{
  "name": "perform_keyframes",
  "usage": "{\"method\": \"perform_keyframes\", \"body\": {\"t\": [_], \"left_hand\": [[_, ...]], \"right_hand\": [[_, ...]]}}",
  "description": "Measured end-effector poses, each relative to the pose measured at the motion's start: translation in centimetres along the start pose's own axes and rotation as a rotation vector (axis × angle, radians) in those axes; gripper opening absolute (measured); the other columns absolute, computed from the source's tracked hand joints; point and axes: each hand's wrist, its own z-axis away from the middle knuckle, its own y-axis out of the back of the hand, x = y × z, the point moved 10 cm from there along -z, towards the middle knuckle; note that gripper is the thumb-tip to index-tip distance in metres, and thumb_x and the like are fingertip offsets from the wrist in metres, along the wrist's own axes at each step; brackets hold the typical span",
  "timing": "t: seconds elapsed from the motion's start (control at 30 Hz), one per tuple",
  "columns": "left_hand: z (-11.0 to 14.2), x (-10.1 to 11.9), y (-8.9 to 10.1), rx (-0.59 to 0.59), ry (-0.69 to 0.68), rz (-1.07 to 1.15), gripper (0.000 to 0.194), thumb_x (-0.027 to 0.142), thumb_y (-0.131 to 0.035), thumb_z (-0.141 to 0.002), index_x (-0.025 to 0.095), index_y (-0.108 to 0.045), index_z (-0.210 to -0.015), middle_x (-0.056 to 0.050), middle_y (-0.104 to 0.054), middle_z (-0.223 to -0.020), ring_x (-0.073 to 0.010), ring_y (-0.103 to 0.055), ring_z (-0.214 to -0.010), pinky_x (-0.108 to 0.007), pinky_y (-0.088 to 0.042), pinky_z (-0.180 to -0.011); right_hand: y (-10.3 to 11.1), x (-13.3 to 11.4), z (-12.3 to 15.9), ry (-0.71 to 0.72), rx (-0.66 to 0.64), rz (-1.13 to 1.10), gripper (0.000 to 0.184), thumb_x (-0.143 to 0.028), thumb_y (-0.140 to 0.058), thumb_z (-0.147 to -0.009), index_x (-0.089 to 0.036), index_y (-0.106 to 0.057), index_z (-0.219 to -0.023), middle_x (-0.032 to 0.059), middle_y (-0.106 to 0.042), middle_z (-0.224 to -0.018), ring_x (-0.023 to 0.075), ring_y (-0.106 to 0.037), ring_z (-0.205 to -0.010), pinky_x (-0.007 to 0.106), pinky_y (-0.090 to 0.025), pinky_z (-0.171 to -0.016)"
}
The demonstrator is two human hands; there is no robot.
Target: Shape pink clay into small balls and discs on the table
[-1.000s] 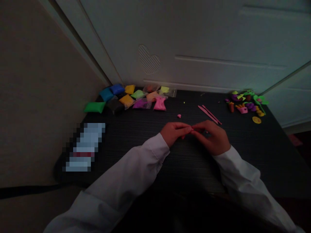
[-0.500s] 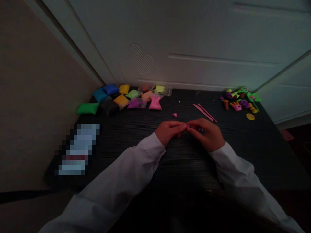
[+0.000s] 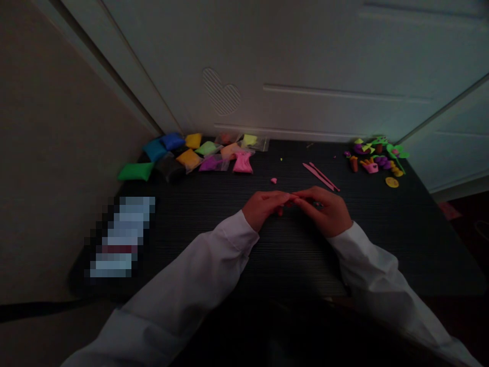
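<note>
My left hand (image 3: 265, 206) and my right hand (image 3: 324, 209) meet above the dark table, fingertips touching. Both are closed in a pinch. Whatever lies between the fingers is too small and hidden to make out. Just beyond my left hand lies a small lump of pink clay (image 3: 274, 181). Past my right hand, two slim pink modelling tools (image 3: 321, 176) rest side by side on the tabletop.
Several bags of coloured clay (image 3: 190, 159) lie at the back left, including an open-looking pink one (image 3: 243, 161). Small clay figures (image 3: 370, 165) and a yellow disc (image 3: 391, 182) stand at the back right. A phone (image 3: 122, 237) with a blurred screen lies on the left. A white panel (image 3: 305, 66) rises behind the table (image 3: 412, 244).
My fingertips have shifted slightly against each other, and the pinkish speck between them earlier is now covered. The view has moved a little; the things on the table stay put.
</note>
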Motion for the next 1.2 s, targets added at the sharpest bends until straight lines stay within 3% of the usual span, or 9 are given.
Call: {"method": "perform_keyframes", "body": {"t": [0.23,0.53,1.2], "left_hand": [[0.00,-0.17,-0.07,-0.023,0.019,-0.045,0.025,0.034,-0.054,-0.068,0.014,-0.065,-0.079,-0.008,-0.060,-0.088,-0.0160,-0.051,-0.081,-0.026,-0.037,-0.059],[-0.09,0.10,0.14,-0.032,-0.055,-0.186,0.026,0.035,-0.054,-0.070,0.014,-0.065,-0.082,-0.006,-0.060,-0.092,-0.0121,-0.050,-0.071,-0.026,-0.036,-0.060],[-0.15,-0.35,0.09,-0.037,0.000,-0.152,0.027,0.035,-0.055,-0.069,0.014,-0.064,-0.084,-0.006,-0.060,-0.087,-0.0120,-0.050,-0.071,-0.026,-0.035,-0.062]], "right_hand": [[-0.04,0.14,0.10,-0.013,0.007,-0.021,0.019,-0.031,-0.049,-0.075,-0.022,-0.061,-0.087,0.0013,-0.062,-0.078,0.0116,-0.053,-0.068,0.026,-0.042,-0.061],[-0.12,-0.06,0.03,-0.017,0.010,-0.026,0.019,-0.031,-0.050,-0.075,-0.020,-0.062,-0.085,0.0009,-0.060,-0.072,0.0101,-0.051,-0.063,0.025,-0.040,-0.057],[-0.04,-0.12,0.12,-0.021,0.030,0.034,0.019,-0.032,-0.048,-0.076,-0.021,-0.061,-0.084,0.0007,-0.059,-0.070,0.0107,-0.049,-0.062,0.026,-0.038,-0.058]]}}
